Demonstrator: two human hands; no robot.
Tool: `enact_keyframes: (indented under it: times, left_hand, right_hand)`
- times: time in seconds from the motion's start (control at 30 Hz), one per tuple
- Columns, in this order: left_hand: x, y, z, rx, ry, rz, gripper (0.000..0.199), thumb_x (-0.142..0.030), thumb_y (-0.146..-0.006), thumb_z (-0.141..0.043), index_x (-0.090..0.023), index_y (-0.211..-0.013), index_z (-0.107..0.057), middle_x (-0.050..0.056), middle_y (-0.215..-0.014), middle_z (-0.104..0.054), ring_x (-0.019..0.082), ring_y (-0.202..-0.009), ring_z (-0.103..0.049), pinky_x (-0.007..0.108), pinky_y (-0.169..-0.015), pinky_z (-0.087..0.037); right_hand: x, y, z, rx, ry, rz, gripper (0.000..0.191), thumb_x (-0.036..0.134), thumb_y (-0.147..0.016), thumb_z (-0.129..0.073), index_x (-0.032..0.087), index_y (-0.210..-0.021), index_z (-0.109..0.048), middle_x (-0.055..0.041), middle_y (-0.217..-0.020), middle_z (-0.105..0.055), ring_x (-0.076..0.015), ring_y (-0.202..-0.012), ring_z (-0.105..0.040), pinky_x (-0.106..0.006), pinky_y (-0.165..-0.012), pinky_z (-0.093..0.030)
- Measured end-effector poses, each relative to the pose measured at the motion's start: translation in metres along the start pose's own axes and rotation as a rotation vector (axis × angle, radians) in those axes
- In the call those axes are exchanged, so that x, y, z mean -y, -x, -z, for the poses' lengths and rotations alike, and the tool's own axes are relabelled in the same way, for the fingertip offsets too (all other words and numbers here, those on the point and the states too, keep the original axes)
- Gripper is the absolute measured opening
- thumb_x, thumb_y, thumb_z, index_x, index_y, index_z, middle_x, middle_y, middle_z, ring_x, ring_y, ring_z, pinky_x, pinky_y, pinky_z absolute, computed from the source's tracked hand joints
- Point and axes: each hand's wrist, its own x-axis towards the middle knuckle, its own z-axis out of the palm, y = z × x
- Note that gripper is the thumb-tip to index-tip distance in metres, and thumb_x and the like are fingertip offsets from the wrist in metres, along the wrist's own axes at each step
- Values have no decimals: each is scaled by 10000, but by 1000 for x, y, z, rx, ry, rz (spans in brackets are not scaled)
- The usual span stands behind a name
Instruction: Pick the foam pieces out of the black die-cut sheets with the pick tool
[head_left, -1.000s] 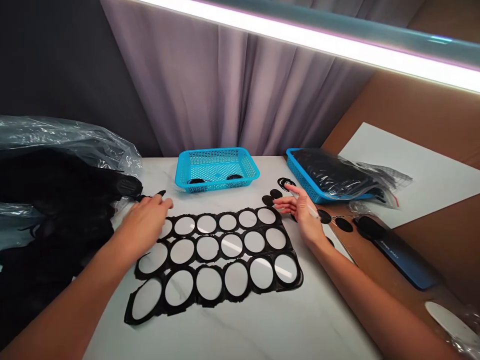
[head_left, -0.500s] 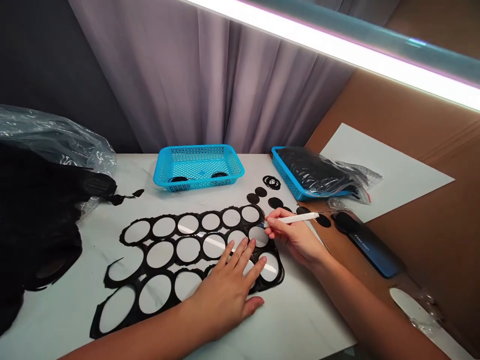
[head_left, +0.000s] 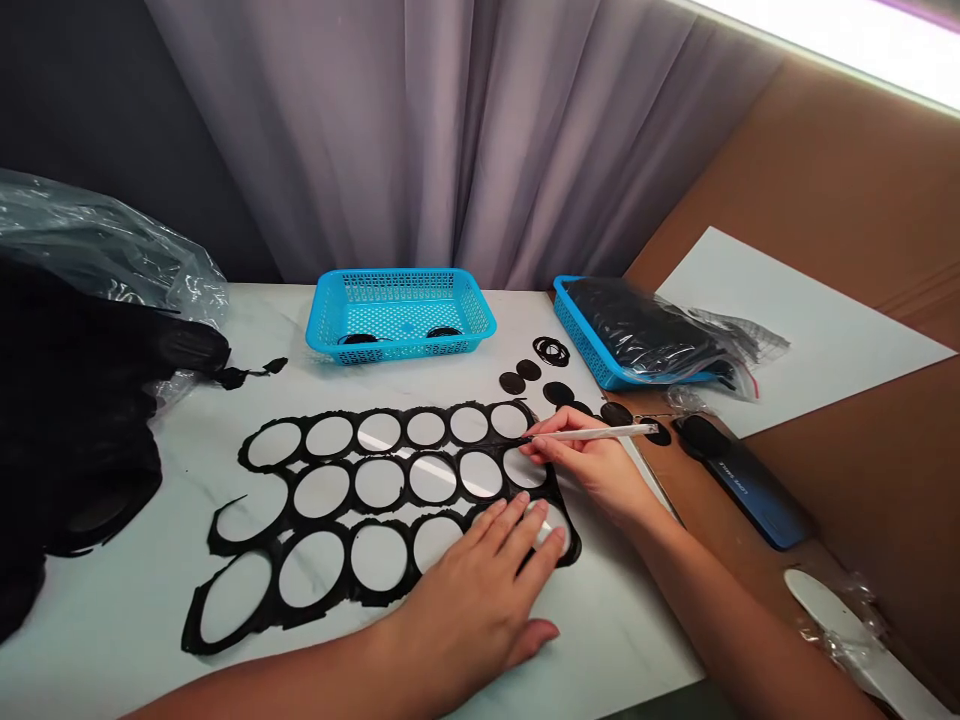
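Observation:
A black sheet with rows of round holes lies flat on the white table. My left hand rests palm down on its lower right part, fingers stretched out and covering some of the holes. In my right hand is a slim white pen-like tool, pinched between thumb and fingers. Its tip meets the sheet's right end, between the top and middle rows; the fingers partly hide that spot. Loose black discs lie just beyond my right hand, near a small coil of thin black rings.
A blue basket at the back holds a few black pieces. Another blue basket carries a plastic bag of black material. Black material is heaped at left beside clear plastic. A dark blue case lies on brown cardboard at right.
The camera view has shifted. My left hand has slid right along the sheet, uncovering more holes. The pen-like tool now lies at a flatter angle in my right hand, still at the sheet's right end.

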Motion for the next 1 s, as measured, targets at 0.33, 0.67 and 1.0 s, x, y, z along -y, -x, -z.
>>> enact_keyframes:
  times: [0.33, 0.67, 1.0]
  left_hand:
    - [14, 6, -8, -136, -205, 96, 683, -627, -998, -384, -110, -1432, -482, 138, -1522, -429, 296, -1408, -411, 441, -1135, -329]
    - [10, 4, -11, -241, -236, 67, 615, -470, -1080, -147, -121, -1322, -592, 63, -1430, -552, 211, -1333, -484, 352, -1153, -238]
    - [10, 5, -11, -215, -232, 73, 602, -476, -1080, -161, -126, -1350, -570, 61, -1459, -524, 211, -1351, -473, 345, -1151, -263]
  right_hand:
    - [-1, 9, 12, 192, 467, 67, 171, 291, -886, -648, 172, -770, -611, -44, -940, -672, -169, -864, -620, -291, -760, -460]
    - [-7, 13, 16, 221, 490, 119, 181, 258, -894, -640, 173, -753, -566, -38, -969, -649, -165, -894, -605, -293, -790, -441]
    - [-6, 13, 16, 208, 528, 161, 160, 221, -890, -631, 179, -752, -561, -33, -955, -648, -166, -902, -615, -296, -800, -451]
